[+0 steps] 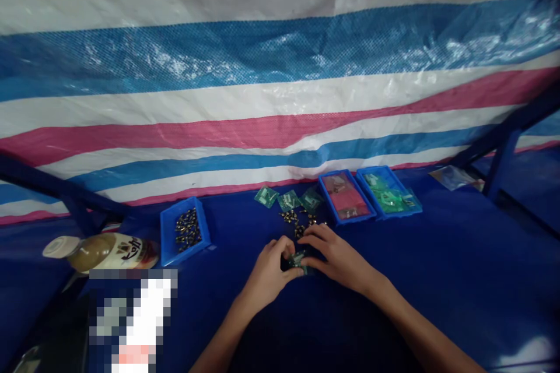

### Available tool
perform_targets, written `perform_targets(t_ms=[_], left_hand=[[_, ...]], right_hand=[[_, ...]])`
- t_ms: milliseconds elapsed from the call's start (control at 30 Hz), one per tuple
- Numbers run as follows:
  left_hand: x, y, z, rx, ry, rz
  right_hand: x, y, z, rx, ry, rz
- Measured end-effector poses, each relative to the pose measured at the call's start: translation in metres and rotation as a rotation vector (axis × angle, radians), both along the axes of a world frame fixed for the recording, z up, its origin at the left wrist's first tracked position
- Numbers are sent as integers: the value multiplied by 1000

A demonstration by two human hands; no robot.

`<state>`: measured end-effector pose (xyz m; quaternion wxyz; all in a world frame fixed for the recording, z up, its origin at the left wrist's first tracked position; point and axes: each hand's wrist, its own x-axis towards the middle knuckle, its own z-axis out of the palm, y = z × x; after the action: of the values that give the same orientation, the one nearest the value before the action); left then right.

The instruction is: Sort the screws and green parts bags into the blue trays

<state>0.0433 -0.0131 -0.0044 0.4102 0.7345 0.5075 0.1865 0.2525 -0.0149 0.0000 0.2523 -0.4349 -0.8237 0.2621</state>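
Between my two hands is a small green plastic bag (298, 259), partly covered by fingers. My left hand (275, 265) grips its left side, thumb toward the bag. My right hand (329, 252) has its thumb on the bag's right side, while its other fingers reach forward by the loose pile of small metal screw-like parts (299, 229). Just beyond that pile lie several flat green bags, one of them a green packet (288, 201). What the bag between my hands contains is too small to make out.
A blue tray (164, 237) of small metal parts stands at left, beside a lying bottle (105, 252). Two more blue trays hold red bags (350, 195) and green bags (389, 195). A clear bag (452, 176) lies far right. Striped sheeting (245, 128) hangs behind the blue table (437, 256).
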Motion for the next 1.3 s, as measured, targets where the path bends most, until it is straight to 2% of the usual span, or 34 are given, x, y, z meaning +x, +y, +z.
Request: perform_targets(t_ms=[100, 167, 267, 367, 500, 567, 700, 900, 1300], left_hand=[[1, 0, 3, -108, -149, -10], [2, -1, 3, -98, -205, 21], [3, -1, 1, -30, -285, 85], [2, 0, 0, 39, -330, 123], [0, 2, 0, 111, -250, 152], [0, 2, -1, 149, -182, 158], [1, 0, -4, 223, -89, 136], [0, -1, -11, 248, -30, 97], [0, 0, -15, 288, 2, 68]], right_hand=[[-8, -3, 3, -42, 18, 35], [-8, -3, 7, -47, 42, 17], [7, 4, 14, 1, 84, -112], [44, 13, 20, 134, 117, -430], [109, 19, 21, 423, 59, -1018], [134, 19, 18, 512, -31, -1173], [160, 16, 8, 527, -185, -1200], [165, 17, -3, 456, -330, -1129], [167, 21, -14, 400, -307, -1151]])
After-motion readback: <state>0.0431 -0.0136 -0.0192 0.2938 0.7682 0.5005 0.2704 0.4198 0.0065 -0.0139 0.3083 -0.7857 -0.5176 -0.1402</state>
